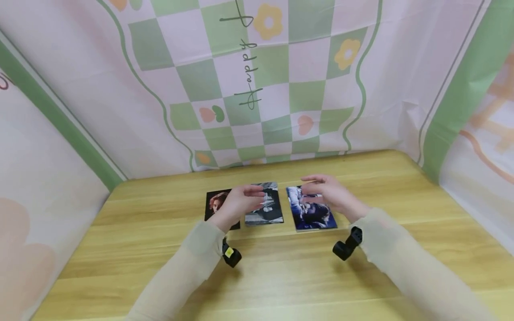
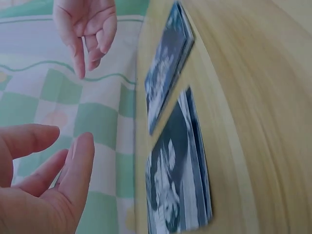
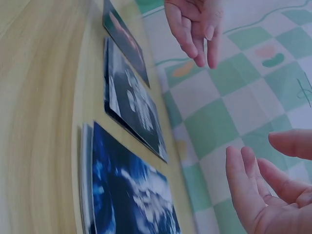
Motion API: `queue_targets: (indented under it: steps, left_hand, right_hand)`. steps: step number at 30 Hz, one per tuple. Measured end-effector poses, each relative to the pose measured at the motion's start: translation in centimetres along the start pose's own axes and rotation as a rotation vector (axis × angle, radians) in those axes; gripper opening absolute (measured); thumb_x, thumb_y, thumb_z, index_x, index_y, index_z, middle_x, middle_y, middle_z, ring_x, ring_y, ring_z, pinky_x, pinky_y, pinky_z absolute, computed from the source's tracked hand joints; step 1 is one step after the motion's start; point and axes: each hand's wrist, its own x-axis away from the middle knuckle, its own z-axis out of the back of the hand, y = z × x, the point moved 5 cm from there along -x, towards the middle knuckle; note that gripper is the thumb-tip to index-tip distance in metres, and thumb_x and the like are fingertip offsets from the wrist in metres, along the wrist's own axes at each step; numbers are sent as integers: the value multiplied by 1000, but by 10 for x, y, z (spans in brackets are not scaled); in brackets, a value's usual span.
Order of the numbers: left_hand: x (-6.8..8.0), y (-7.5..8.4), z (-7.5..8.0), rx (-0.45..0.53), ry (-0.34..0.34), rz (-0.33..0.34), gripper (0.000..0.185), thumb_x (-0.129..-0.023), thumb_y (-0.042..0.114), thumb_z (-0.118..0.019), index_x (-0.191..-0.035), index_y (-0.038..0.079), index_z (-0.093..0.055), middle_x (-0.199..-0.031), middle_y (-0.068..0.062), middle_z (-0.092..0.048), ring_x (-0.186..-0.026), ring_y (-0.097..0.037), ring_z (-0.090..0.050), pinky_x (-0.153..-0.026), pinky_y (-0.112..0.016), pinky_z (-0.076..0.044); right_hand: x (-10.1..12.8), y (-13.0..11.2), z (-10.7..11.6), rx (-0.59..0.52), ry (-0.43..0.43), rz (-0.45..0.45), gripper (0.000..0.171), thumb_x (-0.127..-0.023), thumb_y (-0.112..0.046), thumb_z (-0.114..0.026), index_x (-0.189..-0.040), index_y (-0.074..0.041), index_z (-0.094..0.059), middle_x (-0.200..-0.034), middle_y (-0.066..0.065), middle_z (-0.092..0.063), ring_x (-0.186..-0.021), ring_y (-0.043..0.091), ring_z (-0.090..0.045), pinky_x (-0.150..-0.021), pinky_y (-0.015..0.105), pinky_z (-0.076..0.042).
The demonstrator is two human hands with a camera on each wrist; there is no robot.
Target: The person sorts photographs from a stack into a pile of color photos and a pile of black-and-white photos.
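Note:
Three stacks of photo cards lie side by side on the wooden table. The left card (image 1: pixel 214 204) is dark with a reddish-haired figure, and the left forearm partly covers it. In the middle is a black-and-white card stack (image 1: pixel 270 209); the right stack (image 1: pixel 311 216) has a blue and purple picture. My left hand (image 1: pixel 240 203) hovers above the left and middle cards, fingers relaxed, with nothing in it. Over the right stack my right hand (image 1: pixel 327 191) is held the same way, its fingers loosely bent and apart from the thumb. Both wrist views show the hands raised off the cards.
A wood-grain table (image 1: pixel 281 276) spans the space. Behind it hangs a green-and-white checked cloth (image 1: pixel 273 98) with flowers and writing, and similar cloth walls (image 1: pixel 449 111) stand at the sides. Each wrist carries a small black camera (image 1: pixel 232 256).

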Motion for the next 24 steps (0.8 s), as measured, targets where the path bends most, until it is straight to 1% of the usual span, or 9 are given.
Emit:
queue_targets:
  steps: [3, 7, 11, 14, 16, 18, 20, 22, 24]
  left_hand:
    - [-2, 1, -8, 29, -8, -2, 40, -94, 1, -55, -132, -5, -49, -130, -25, -54, -119, -34, -55, -95, -35, -54]
    - [-6, -2, -21, 68, -33, 2, 39, -94, -1, -53, -133, -8, -46, -131, -27, -52, -120, -36, -54, -96, -36, -53]
    - [-10, -7, -36, 109, -54, -1, 40, -94, -3, -51, -133, -9, -45, -133, -28, -50, -121, -38, -52, -97, -38, -52]
    - [-13, -13, -46, 118, -59, 10, 39, -94, -2, -52, -133, -8, -47, -132, -25, -51, -120, -37, -53, -97, -39, -52]
    - [-14, -16, -52, 117, -57, 23, 39, -94, -1, -53, -132, -6, -48, -132, -23, -52, -119, -36, -54, -96, -40, -52]
    - [-14, -18, -58, 122, -56, 34, 39, -94, -1, -52, -133, -5, -48, -132, -22, -52, -118, -35, -55, -97, -41, -52]
    - [-14, -20, -63, 127, -51, 41, 39, -94, -2, -52, -133, -5, -48, -132, -22, -52, -118, -35, -55, -97, -41, -52]
    - [-15, -22, -66, 129, -45, 47, 40, -93, -2, -53, -133, -5, -48, -132, -22, -52, -117, -34, -55, -96, -40, -53]
    - [-15, -25, -69, 126, -35, 58, 40, -92, -2, -55, -132, -5, -49, -131, -22, -53, -116, -34, -56, -96, -39, -53]
  right_hand:
    - [5, 0, 11, -26, 4, 11, 54, -97, -6, -48, -142, 13, -23, -107, 1, -52, -92, 6, -59, -99, 32, -51]
    - [9, 5, 22, -23, 14, 15, 55, -97, -7, -48, -141, 15, -22, -108, 0, -50, -93, 3, -58, -101, 32, -49]
    - [14, 12, 31, 22, 28, 11, 56, -97, -8, -48, -141, 16, -21, -115, 8, -51, -94, 3, -58, -101, 33, -49]
    - [17, 20, 38, 57, 43, -2, 55, -98, -7, -47, -141, 16, -21, -127, 26, -47, -98, 7, -59, -102, 33, -48]
    - [18, 26, 43, 78, 53, -20, 54, -98, -7, -45, -141, 15, -21, -135, 35, -40, -104, 15, -61, -102, 34, -47]
    - [19, 32, 47, 89, 59, -38, 54, -98, -6, -44, -141, 15, -21, -140, 37, -32, -113, 27, -59, -103, 36, -46]
    - [19, 37, 51, 99, 63, -58, 54, -98, -7, -43, -142, 14, -20, -141, 37, -31, -121, 35, -52, -103, 36, -45]
    - [20, 42, 54, 99, 65, -72, 54, -98, -7, -44, -142, 14, -20, -141, 37, -30, -124, 38, -49, -103, 37, -45]
    - [20, 46, 56, 91, 65, -90, 56, -98, -8, -45, -142, 14, -19, -142, 36, -30, -121, 34, -52, -102, 36, -46]
